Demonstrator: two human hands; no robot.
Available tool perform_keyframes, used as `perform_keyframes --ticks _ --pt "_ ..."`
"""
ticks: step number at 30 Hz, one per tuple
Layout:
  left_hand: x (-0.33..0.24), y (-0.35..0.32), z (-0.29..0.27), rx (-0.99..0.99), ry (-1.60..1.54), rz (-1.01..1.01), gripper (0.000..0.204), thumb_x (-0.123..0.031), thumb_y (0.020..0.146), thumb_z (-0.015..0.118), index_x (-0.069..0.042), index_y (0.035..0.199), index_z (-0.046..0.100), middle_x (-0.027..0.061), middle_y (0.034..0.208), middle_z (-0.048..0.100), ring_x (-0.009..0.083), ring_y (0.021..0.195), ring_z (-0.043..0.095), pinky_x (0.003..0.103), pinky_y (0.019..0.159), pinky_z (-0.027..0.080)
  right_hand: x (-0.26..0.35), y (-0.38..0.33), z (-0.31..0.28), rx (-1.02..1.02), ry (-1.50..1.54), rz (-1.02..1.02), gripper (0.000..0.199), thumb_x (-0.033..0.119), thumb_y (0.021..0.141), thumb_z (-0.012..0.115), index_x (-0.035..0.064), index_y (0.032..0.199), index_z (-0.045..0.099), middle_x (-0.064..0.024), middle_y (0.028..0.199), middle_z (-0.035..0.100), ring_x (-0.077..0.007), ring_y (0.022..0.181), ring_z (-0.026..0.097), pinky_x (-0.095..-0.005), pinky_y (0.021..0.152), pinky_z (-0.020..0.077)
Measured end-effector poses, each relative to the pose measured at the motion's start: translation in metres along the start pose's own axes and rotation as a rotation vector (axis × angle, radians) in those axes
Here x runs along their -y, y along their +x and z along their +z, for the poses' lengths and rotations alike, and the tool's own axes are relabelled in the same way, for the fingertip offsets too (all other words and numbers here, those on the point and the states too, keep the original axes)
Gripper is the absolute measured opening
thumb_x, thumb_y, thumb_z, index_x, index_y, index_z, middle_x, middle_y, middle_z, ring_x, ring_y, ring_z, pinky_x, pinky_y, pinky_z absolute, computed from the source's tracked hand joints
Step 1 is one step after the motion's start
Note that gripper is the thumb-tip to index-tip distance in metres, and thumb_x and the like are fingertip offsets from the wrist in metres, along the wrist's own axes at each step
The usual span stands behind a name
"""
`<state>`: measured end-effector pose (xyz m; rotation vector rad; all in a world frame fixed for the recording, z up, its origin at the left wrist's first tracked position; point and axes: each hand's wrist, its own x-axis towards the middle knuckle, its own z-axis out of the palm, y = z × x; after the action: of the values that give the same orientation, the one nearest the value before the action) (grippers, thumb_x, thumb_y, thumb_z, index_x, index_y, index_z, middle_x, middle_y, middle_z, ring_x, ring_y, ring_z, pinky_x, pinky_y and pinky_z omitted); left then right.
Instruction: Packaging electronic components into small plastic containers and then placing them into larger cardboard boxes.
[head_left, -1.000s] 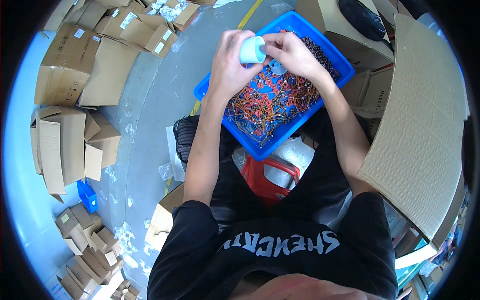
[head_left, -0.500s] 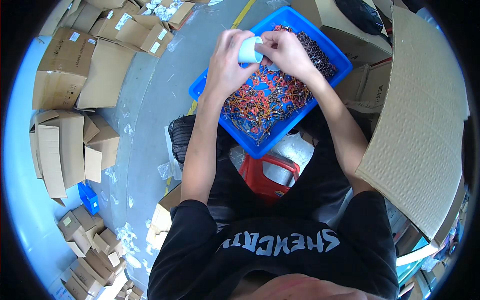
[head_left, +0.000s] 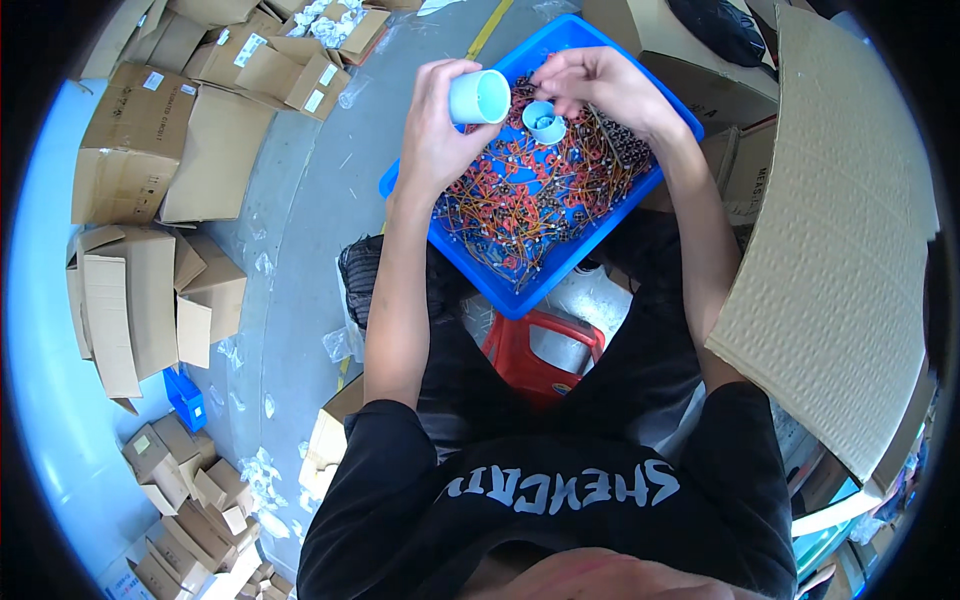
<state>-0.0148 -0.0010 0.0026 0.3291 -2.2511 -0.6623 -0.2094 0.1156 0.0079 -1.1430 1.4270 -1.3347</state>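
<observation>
While the left hand (head_left: 432,140) grips a pale blue plastic cup (head_left: 479,96), the right hand (head_left: 598,82) pinches a small blue round cap (head_left: 544,122) above the blue rectangular plastic tray (head_left: 520,292). Brown cardboard boxes (head_left: 130,150) bearing small white rectangular labels lie left.

One view only, a head-worn fisheye looking steeply down over the seated person's chest and lap. The black shirt fills the 6 o'clock edge, and both forearms run up toward 12 o'clock, where the hands work close over a blue bin (head_left: 610,235). The grey floor (head_left: 300,230) spreads toward 9 and 10 o'clock, well below the lens. A black ring frames the picture, and straight edges bow near the rim.
</observation>
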Motion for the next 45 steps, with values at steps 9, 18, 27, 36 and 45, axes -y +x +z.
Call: perform_keyframes --ticks 9,18,27,36,45 --pt "0.011 -0.005 -0.001 0.020 -0.019 -0.088 0.055 -0.020 0.068 0.081 -0.006 0.111 0.050 0.0116 0.100 0.059 0.0293 0.093 0.060 0.036 0.080 0.049 -0.015 0.003 -0.002 0.131 -0.721 0.340 0.020 0.017 0.084 0.065 0.0016 0.097 0.067 -0.0134 0.081 0.068 -0.0172 0.074 0.066 -0.0288 0.065 0.0522" --pt "0.034 -0.012 -0.010 -0.008 -0.729 -0.606 0.038 -0.037 0.095 0.048 -0.004 0.113 0.052 0.0110 0.099 0.064 0.0192 0.086 0.063 0.030 0.069 0.049 -0.081 -0.001 0.046 0.444 -1.202 0.292 0.026 0.020 0.071 0.076 0.0059 0.091 0.067 -0.0133 0.086 0.067 -0.0313 0.087 0.064 -0.0390 0.074 0.0499" --pt "0.038 -0.008 -0.022 -0.140 -1.104 -0.654 0.039 -0.038 0.096 0.043 -0.004 0.114 0.052 0.0135 0.102 0.062 0.0223 0.088 0.062 0.035 0.067 0.049 -0.047 0.019 0.039 0.313 -0.884 0.100 0.021 0.018 0.077 0.071 0.0042 0.092 0.068 -0.0108 0.083 0.068 -0.0240 0.077 0.066 -0.0361 0.066 0.0532" --pt "0.033 -0.012 -0.030 -0.362 -1.915 -0.535 0.042 -0.032 0.084 0.052 -0.005 0.116 0.054 0.0158 0.117 0.056 0.0310 0.107 0.051 0.046 0.088 0.040 0.023 0.003 0.058 -0.123 0.523 0.067 0.017 0.014 0.089 0.062 0.0009 0.100 0.066 -0.0045 0.082 0.065 -0.0092 0.073 0.060 -0.0230 0.068 0.0476" --pt "0.022 -0.008 -0.019 -0.277 -1.917 -0.460 0.048 -0.035 0.082 0.049 -0.004 0.119 0.053 0.0142 0.122 0.055 0.0321 0.115 0.047 0.045 0.096 0.035 0.050 0.005 0.079 -0.127 0.806 -0.237 0.015 0.011 0.088 0.062 -0.0004 0.099 0.064 -0.0029 0.079 0.063 -0.0109 0.067 0.055 -0.0226 0.068 0.0446"
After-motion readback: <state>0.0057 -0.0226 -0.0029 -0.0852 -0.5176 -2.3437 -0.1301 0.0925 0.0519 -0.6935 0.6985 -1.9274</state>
